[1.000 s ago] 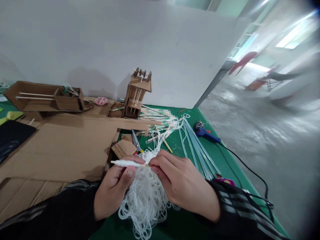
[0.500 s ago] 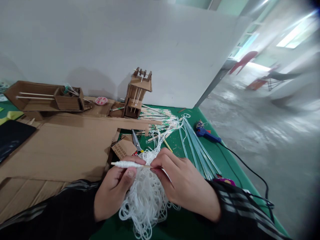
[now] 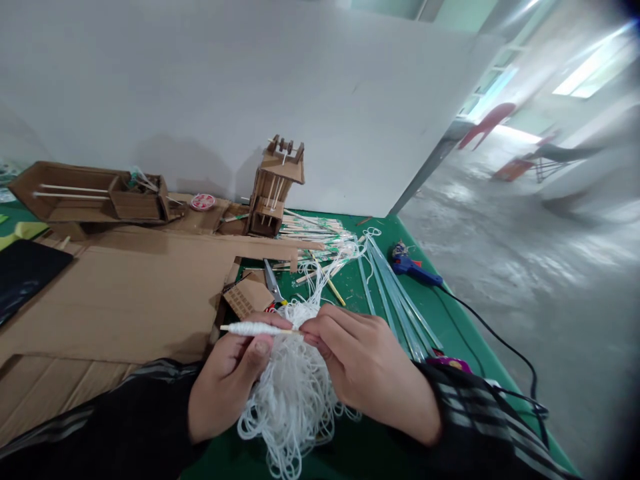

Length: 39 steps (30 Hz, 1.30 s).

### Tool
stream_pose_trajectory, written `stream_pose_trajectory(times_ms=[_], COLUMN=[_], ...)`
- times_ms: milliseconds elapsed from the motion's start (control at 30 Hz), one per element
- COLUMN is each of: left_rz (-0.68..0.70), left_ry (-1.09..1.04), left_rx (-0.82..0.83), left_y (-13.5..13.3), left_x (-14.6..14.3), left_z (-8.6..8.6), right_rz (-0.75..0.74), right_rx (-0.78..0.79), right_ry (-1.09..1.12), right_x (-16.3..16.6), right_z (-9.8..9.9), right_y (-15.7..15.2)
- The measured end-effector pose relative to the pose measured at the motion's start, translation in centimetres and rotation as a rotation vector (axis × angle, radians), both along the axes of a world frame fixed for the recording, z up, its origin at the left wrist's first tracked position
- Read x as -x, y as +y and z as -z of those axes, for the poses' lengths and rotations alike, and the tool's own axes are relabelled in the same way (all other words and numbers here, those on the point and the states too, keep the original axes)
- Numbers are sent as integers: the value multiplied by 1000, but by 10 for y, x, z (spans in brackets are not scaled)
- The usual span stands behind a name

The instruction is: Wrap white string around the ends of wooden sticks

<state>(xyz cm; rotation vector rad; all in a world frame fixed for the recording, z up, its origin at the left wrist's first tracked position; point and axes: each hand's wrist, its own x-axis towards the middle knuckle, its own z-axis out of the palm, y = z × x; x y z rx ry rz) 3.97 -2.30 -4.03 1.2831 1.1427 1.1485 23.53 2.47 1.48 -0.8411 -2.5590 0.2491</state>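
Note:
A thin wooden stick wound with white string (image 3: 254, 329) lies level between my two hands. My left hand (image 3: 235, 373) is closed around it, thumb in front and fingers behind the wound part. At the stick's bare right end, my right hand (image 3: 367, 367) pinches with thumb and fingertips, which hide the tip. Beneath both hands is a loose, tangled heap of white string (image 3: 295, 407). A strand bundle runs from the heap toward the back of the table. Just beyond my left fingers lie scissors (image 3: 273, 280), their handles partly hidden by a piece of cardboard (image 3: 250, 297).
Cardboard sheets (image 3: 150, 293) cover the left side, with a cardboard box model (image 3: 80, 190) behind. A cardboard tower (image 3: 273, 193) stands by the wall. Wooden sticks (image 3: 317, 230), clear glue sticks (image 3: 395, 293) and a blue glue gun (image 3: 415, 269) with its cord lie to the right on the green table (image 3: 465, 360).
My right fingers have curled inward around the stick's end, and the thumb has shifted up. The stick has slid very slightly left. My left hand stays nearly still.

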Motion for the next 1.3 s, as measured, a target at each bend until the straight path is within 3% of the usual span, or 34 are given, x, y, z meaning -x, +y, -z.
stream_pose_trajectory(times_ms=[200,400,567,733,867,1100,1300], left_rz=[-9,-6,-11,-44,-34,-27,-37], left_ry=[0,0,-25,20,9,11,8], left_rx=[6,-8,23,-19,-2,-26,-39], left_y=[-1,0,0,-1,0,0,-1], left_x=[0,0,0,0,1,1,-1], left_z=[0,3,3,2,2,-1,-3], right_rz=[55,-5,70,8,40,10,53], right_rx=[1,21,21,11,47,-19,38], right_ry=[-15,-8,-27,-35,-48,-16,-17], right_x=[1,0,0,-3,-2,-2,-3], right_z=[-2,-1,0,0,0,0,-1], right_y=[-1,-1,-1,1,0,2,2])
